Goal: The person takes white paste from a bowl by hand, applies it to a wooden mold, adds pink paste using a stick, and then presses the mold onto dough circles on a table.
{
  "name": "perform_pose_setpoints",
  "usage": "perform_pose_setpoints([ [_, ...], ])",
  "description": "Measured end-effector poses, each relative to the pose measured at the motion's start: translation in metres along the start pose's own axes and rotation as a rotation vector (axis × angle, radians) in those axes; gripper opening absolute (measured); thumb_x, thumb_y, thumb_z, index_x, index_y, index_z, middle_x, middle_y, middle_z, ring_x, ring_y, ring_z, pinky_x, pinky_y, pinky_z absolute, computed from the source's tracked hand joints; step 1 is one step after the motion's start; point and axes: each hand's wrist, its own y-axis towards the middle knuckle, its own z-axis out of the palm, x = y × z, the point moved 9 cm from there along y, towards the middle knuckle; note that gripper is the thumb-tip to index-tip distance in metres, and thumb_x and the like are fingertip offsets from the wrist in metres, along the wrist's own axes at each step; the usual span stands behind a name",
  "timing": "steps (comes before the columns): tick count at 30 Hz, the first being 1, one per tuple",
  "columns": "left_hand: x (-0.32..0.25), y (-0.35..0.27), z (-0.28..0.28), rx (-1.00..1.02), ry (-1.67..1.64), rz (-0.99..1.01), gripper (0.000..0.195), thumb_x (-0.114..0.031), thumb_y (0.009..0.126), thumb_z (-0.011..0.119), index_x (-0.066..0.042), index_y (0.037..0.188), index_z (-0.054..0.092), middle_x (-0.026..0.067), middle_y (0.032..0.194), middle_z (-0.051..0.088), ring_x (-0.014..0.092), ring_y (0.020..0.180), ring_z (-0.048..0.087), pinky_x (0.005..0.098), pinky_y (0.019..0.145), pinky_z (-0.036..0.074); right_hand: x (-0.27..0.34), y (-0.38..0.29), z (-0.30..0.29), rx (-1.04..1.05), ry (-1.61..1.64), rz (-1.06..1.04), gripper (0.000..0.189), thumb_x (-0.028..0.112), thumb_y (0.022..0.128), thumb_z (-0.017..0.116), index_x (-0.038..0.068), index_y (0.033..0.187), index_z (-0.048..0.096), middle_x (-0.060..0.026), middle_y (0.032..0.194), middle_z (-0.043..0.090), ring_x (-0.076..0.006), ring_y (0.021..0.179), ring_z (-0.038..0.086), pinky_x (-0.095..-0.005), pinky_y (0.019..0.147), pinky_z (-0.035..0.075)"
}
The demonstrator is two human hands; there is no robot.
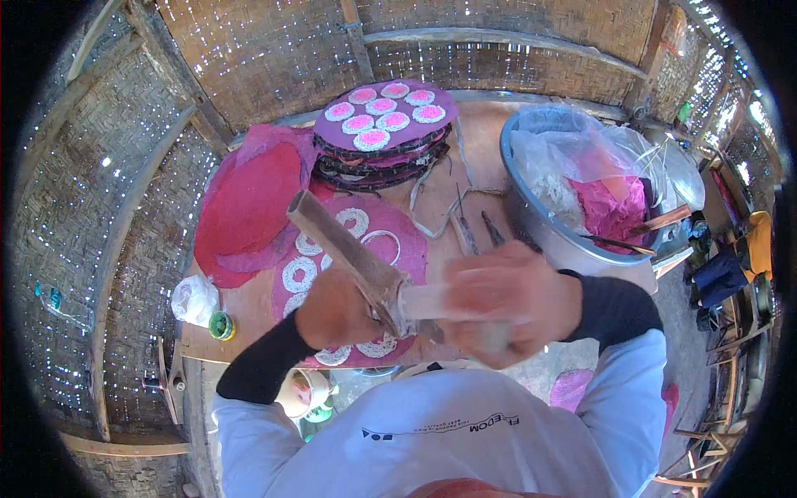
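My left hand (pixel 336 311) grips a wooden tool with a long handle-like bar (pixel 348 243) that slants up to the left. In my right hand (pixel 514 299), blurred by motion, is a pale, translucent cylindrical piece (pixel 424 303) meeting the tool's near end; whether the two are joined cannot be made out. Both hands are raised over the front of a wooden table. Below them lies a round purple mesh sheet (pixel 414 255) bearing several white, grainy rings (pixel 299 274). A thin white hoop (pixel 398 246) rests on it, partly hidden by the tool.
Behind stands a stack of round trays (pixel 383 168), topped with pink-centred white discs (pixel 381 106). A grey basin (pixel 507 149) at right holds pink and white material under plastic. Red mesh sheets (pixel 249 205), a plastic bag (pixel 194 300) and a small jar (pixel 221 325) lie left.
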Motion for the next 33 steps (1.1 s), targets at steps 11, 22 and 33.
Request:
perform_pose_setpoints([
  [11, 0.044, 0.025, 0.068, -0.403, -0.923, 0.037, 0.038, -0.033, 0.071, 0.066, -0.008, 0.097, 0.054, 0.0067, 0.094, 0.053, 0.021, 0.087, 0.052, 0.0337, 0.078, 0.043, -0.207, -0.196, -0.058, -1.727, 0.799, 0.311, 0.017, 0.026, 0.089, 0.041, 0.011, 0.085, 0.047, -0.0038, 0.066, 0.050, -0.0174, 0.060, 0.052, -0.0342, 0.060, 0.047],
  [22, 0.056, -0.042, -0.077, -1.365, -0.427, 0.295, 0.042, -0.031, 0.079, 0.060, -0.011, 0.109, 0.039, 0.0083, 0.096, 0.042, 0.024, 0.087, 0.049, 0.0390, 0.073, 0.047, -0.159, -0.236, -0.125, 0.208, -0.975, 1.068, 0.030, 0.034, 0.073, 0.061, 0.004, 0.078, 0.063, -0.0100, 0.070, 0.062, -0.0275, 0.067, 0.061, -0.0387, 0.058, 0.045],
  [33, 0.027, -0.005, -0.038, -1.257, 0.071, 0.274, 0.034, -0.021, 0.076, 0.064, -0.007, 0.099, 0.044, 0.0095, 0.091, 0.048, 0.025, 0.082, 0.053, 0.0375, 0.071, 0.048, -0.169, -0.297, -0.147, 0.554, -1.011, 0.956, 0.015, 0.020, 0.071, 0.055, 0.009, 0.061, 0.060, -0.0070, 0.059, 0.059, -0.0236, 0.059, 0.060, -0.0355, 0.050, 0.045],
])
